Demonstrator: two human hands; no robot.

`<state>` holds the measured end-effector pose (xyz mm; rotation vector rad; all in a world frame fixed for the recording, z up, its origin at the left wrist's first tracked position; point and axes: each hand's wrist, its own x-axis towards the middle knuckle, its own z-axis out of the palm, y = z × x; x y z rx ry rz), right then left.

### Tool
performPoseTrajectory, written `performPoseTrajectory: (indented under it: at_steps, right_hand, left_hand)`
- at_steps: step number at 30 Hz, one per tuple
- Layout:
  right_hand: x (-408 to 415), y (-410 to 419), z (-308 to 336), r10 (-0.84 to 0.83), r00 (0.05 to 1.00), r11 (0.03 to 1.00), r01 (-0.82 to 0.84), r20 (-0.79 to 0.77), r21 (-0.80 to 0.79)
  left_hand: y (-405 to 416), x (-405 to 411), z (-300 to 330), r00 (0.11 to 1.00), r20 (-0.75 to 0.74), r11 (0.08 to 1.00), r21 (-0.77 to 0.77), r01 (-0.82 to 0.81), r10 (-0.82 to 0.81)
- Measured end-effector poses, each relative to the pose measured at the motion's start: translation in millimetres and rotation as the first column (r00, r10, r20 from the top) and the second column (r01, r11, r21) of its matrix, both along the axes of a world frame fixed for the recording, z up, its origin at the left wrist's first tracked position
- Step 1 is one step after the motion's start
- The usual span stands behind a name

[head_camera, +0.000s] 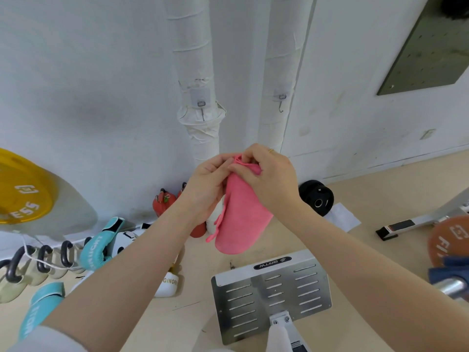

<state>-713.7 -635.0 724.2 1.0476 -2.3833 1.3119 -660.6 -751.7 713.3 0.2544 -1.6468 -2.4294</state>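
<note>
A pink cloth (239, 219) hangs folded in front of me, held up in mid-air over the floor. My left hand (206, 188) grips its upper left edge with curled fingers. My right hand (266, 174) pinches the top edge of the cloth from the right, thumb and fingers closed on the fabric. Both hands meet at the cloth's top, with the rest of it drooping down between my forearms.
A slotted metal footplate (271, 295) lies on the floor below. Teal and white boxing gloves (101, 247), kettlebells (43, 260) and a yellow weight plate (20, 189) sit left. A black plate (316, 198), an orange plate (449, 240) and red fire extinguishers (162, 201) stand near the wall.
</note>
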Motion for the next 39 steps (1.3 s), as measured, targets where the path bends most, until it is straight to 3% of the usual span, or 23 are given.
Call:
performPoseTrajectory:
  at_steps: [7, 12, 15, 18, 21, 25, 27, 29, 31, 34, 36, 39]
  right_hand:
    - [3, -2, 4, 0.225, 0.972, 0.969, -0.215, 0.074, -0.121]
    - [-2, -1, 4, -0.035, 0.998, 0.991, 0.042, 0.052, -0.126]
    - [-2, 0, 6, -0.087, 0.996, 0.992, 0.088, 0.014, -0.092]
    - [-5, 1, 8, -0.139, 0.986, 0.984, 0.148, 0.09, -0.102]
    - [-10, 1, 11, -0.145, 0.965, 0.972, 0.181, 0.218, -0.152]
    - [-12, 0, 3, -0.068, 0.963, 0.977, 0.117, 0.26, -0.18]
    - [-15, 4, -1, -0.007, 0.973, 0.994, 0.032, 0.232, -0.102]
    - [-20, 13, -6, 0.057, 0.989, 0.988, -0.075, 0.137, 0.133]
    - [-21, 22, -9, 0.154, 0.985, 0.914, -0.17, 0.073, 0.37]
    - [-24, 27, -9, 0.21, 0.978, 0.793, -0.173, 0.005, 0.584]
    - [-30, 28, -7, 0.256, 0.966, 0.732, -0.174, -0.029, 0.659]
    - [-44, 28, -6, 0.275, 0.962, 0.741, -0.217, 0.008, 0.636]
  left_hand:
    - [9, -3, 1, 0.99, 0.03, 0.989, -0.057, -0.134, 0.135]
    - [17, -5, -4, 0.996, 0.003, 0.994, 0.054, -0.09, 0.09]
    - [20, -6, -4, 0.998, -0.051, 0.991, 0.127, -0.033, 0.04]
    - [24, -4, -1, 0.995, -0.091, 0.973, 0.22, 0.068, -0.049]
    - [24, -5, -2, 0.986, -0.136, 0.99, 0.083, 0.112, -0.1]
    - [11, -7, -5, 0.995, -0.102, 0.997, -0.081, 0.015, -0.023]
    - [6, -8, -5, 0.994, -0.091, 0.994, -0.08, -0.073, 0.065]
    - [-3, -9, -4, 0.978, -0.074, 0.981, 0.005, -0.196, 0.196]
    - [-14, -9, -3, 0.963, -0.081, 0.966, 0.036, -0.256, 0.258]
    - [-19, -8, -4, 0.972, -0.096, 0.977, 0.019, -0.214, 0.215]
    - [-19, -8, -5, 0.975, -0.078, 0.978, 0.009, -0.207, 0.207]
    - [-30, -6, -11, 0.965, -0.037, 0.966, -0.013, -0.259, 0.258]
